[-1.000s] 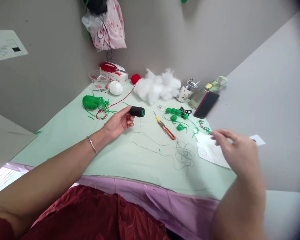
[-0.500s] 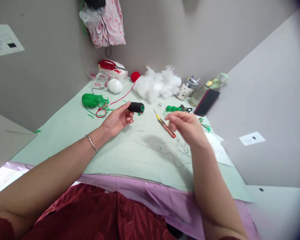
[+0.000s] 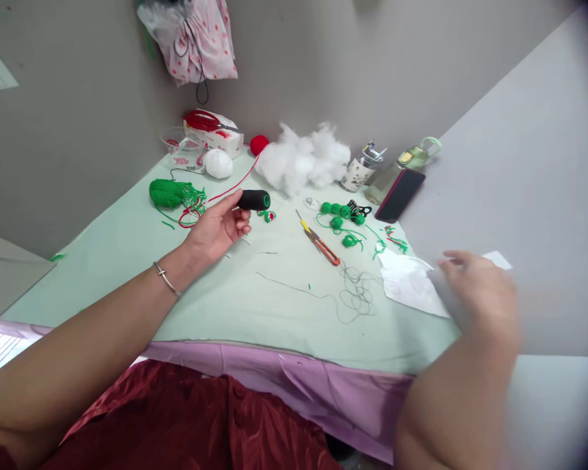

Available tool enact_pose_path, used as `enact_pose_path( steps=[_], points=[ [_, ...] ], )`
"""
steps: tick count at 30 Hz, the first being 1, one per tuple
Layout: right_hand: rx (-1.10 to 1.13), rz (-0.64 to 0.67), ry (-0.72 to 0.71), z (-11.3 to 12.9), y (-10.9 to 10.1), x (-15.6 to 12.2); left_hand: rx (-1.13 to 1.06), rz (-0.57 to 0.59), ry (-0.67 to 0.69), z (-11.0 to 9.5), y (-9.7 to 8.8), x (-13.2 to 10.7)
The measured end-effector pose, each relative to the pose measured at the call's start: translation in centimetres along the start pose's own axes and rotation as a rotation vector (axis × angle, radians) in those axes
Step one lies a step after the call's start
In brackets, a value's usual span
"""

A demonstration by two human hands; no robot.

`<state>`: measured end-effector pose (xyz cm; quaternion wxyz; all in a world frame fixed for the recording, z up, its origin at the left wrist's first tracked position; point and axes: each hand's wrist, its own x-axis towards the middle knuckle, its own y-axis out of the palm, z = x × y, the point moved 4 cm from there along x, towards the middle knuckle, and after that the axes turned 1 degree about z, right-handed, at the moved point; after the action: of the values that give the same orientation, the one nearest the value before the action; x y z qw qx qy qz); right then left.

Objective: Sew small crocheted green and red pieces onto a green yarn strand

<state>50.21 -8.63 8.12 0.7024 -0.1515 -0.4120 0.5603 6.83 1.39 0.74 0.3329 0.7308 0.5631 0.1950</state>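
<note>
My left hand (image 3: 214,230) is closed on a spool of black thread (image 3: 253,200), held above the table with its green core facing right. Out at the right edge of the table, my right hand (image 3: 480,287) is smeared by motion, its thumb and fingertips pinched together. What the pinch holds is too fine to make out. Loose dark thread (image 3: 355,294) lies in loops on the table between the hands. Thread snips with orange handles (image 3: 326,250) and a yellow part rest near the middle. A needle (image 3: 267,252) lies to their left.
White stuffing (image 3: 301,160) sits at the back, beside a red yarn ball (image 3: 259,145). Green yarn (image 3: 169,193) lies left; small green crocheted balls (image 3: 337,222) lie right. A phone (image 3: 400,196) leans on a bottle (image 3: 385,186). White paper (image 3: 411,281) is near my right hand.
My right hand has swept far to the right, away from the snips, uncovering green balls and the paper. The left hand keeps its hold on the spool. The view has shifted slightly.
</note>
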Motion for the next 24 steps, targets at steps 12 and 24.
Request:
enact_pose_path(
  steps=[12,24],
  points=[
    [0.518,0.624,0.051,14.5,18.0,2.7,0.182,0.249,-0.098,1.6,1.9,-1.5],
    [0.502,-0.155,0.043,5.7,5.1,2.0,0.033,0.034,-0.039,0.8,0.4,-0.5]
  ],
)
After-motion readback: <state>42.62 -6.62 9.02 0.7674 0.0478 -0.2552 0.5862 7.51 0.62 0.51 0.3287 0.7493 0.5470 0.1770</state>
